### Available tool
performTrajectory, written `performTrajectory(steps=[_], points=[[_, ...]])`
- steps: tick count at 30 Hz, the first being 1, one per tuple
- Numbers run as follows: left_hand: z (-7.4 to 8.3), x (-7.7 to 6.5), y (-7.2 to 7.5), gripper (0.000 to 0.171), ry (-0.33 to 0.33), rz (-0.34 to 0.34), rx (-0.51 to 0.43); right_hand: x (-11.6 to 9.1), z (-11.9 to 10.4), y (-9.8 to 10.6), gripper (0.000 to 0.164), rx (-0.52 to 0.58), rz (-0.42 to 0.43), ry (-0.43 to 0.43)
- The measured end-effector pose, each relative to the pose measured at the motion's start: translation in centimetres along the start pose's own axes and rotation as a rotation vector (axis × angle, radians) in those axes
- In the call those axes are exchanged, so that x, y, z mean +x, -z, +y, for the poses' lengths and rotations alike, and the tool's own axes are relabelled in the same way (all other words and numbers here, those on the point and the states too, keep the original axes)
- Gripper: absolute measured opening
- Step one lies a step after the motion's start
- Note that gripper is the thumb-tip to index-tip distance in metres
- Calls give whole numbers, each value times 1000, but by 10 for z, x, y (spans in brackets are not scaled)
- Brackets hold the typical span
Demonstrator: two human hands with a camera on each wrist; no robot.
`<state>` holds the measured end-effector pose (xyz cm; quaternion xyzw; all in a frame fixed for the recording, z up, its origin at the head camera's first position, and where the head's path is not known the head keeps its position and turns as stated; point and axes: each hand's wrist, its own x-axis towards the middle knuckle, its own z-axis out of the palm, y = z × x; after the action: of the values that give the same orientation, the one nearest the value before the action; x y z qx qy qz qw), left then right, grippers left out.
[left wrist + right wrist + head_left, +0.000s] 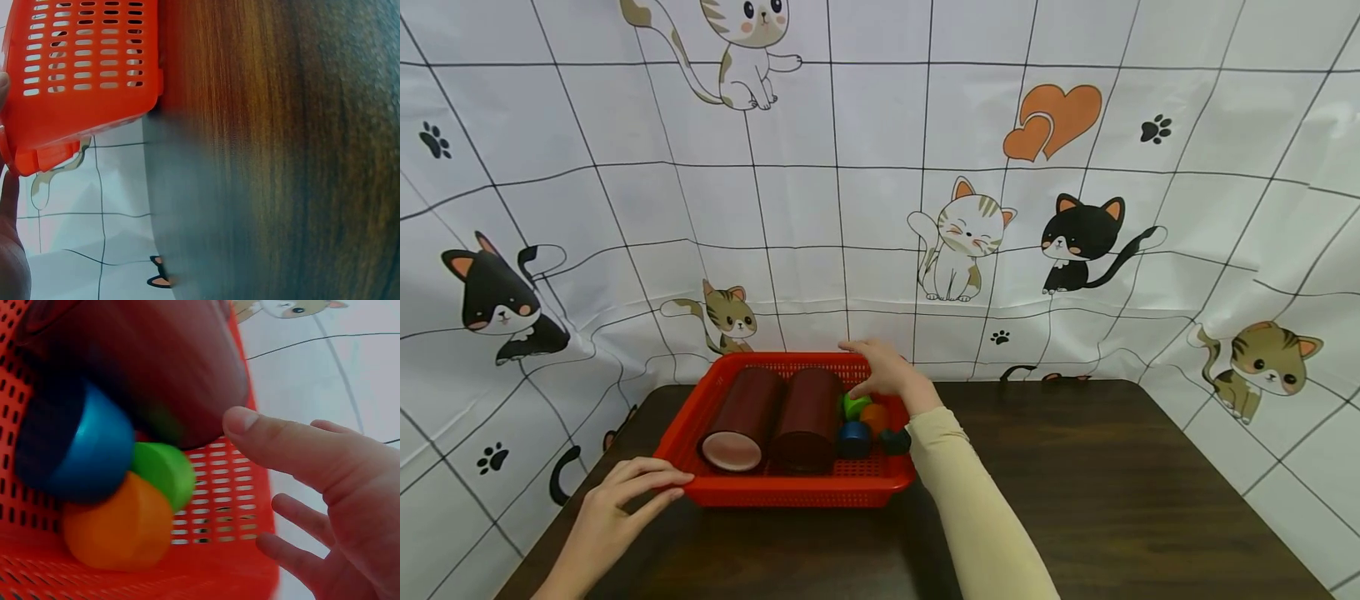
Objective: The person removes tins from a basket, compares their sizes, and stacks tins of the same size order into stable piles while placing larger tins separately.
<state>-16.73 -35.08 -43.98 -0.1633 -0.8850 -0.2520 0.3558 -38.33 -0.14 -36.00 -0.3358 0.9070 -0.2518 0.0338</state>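
A red plastic basket (790, 497) stands on the dark table. My left hand (613, 508) grips its front left corner; the thumb lies against the outer wall in the left wrist view. My right hand (891, 379) is over the far rim with fingers spread, thumb (269, 434) inside and fingertips by the rim. Near that thumb lies a dark red cylinder (808, 417). Left of it is a second dark red cylinder (748, 412) with a pale end. Beside them sit a green piece (165, 472), an orange piece (119, 528), a blue piece (100, 444) and a dark green piece (895, 442).
The brown wooden table (1075, 500) extends to the right of the basket. Behind it hangs a white sheet (880, 208) with black grid lines and printed cats, close to the basket's far side.
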Motion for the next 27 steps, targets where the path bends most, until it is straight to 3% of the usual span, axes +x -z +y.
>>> performTrajectory(steps=[13,27], points=[[-1,-1,-2,53,5,1,-12,7,10,-17,61,-26,-93,-79],[1,0,-1,54,21,2,-10,16,13,-11,52,-75,-248,-114]])
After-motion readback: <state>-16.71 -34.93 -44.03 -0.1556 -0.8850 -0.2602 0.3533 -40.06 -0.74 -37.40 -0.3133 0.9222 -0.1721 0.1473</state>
